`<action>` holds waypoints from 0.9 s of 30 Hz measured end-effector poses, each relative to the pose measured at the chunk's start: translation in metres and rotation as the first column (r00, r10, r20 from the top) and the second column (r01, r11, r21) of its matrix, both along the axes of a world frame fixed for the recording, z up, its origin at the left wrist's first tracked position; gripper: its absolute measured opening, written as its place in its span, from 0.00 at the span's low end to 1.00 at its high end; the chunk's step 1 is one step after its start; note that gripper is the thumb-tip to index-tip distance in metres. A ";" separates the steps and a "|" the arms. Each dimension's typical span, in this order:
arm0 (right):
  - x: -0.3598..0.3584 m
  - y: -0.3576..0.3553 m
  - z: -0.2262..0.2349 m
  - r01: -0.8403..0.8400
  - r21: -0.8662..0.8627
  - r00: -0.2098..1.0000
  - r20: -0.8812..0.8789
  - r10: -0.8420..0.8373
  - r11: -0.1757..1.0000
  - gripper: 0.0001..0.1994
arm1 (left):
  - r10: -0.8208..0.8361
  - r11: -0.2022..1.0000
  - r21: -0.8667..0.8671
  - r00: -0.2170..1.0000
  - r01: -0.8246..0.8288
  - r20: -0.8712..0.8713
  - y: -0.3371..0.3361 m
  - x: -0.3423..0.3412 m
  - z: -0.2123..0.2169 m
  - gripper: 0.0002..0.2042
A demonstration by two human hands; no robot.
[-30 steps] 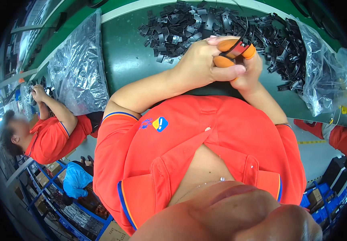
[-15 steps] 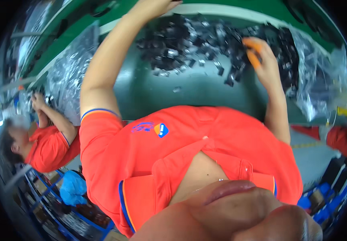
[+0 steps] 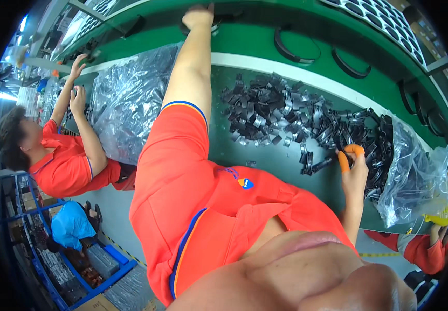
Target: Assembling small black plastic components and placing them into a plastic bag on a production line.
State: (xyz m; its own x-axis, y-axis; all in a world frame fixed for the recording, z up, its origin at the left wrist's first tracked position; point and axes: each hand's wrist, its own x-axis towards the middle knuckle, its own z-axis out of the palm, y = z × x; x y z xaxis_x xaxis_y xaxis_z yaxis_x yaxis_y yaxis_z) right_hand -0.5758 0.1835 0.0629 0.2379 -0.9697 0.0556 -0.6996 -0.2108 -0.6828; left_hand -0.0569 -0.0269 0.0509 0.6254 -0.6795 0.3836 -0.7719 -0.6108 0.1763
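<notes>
My left arm stretches far across to the green conveyor belt (image 3: 265,33). At its end my left hand (image 3: 199,19) is beside a dark curved band on the belt; its fingers are blurred, so I cannot tell whether they grip it. My right hand (image 3: 357,173), with orange finger cots on thumb and forefinger, is at the right part of a heap of small black plastic pieces (image 3: 270,111). Those two fingers are bent together on a black plastic piece (image 3: 339,150), partly hidden by them. The heap lies on a green tabletop (image 3: 224,147).
Clear plastic bags (image 3: 128,103) lie left and right of the heap. Black curved bands (image 3: 288,49) rest along the belt, past a pale rail (image 3: 244,62). A white tray with round holes (image 3: 384,23) stands beyond. A co-worker (image 3: 65,155) sits at left; a yellow basket (image 3: 444,202) is at right.
My body has leaned left and my left hand has reached farther over the belt. The view has shifted, showing more belt. My right hand stays at the heap.
</notes>
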 end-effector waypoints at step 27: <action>0.074 0.005 0.043 -0.451 0.116 0.208 0.978 -0.023 0.885 0.15 | -0.594 0.608 -0.793 -0.681 -0.033 -0.427 0.227 -0.229 0.087 0.16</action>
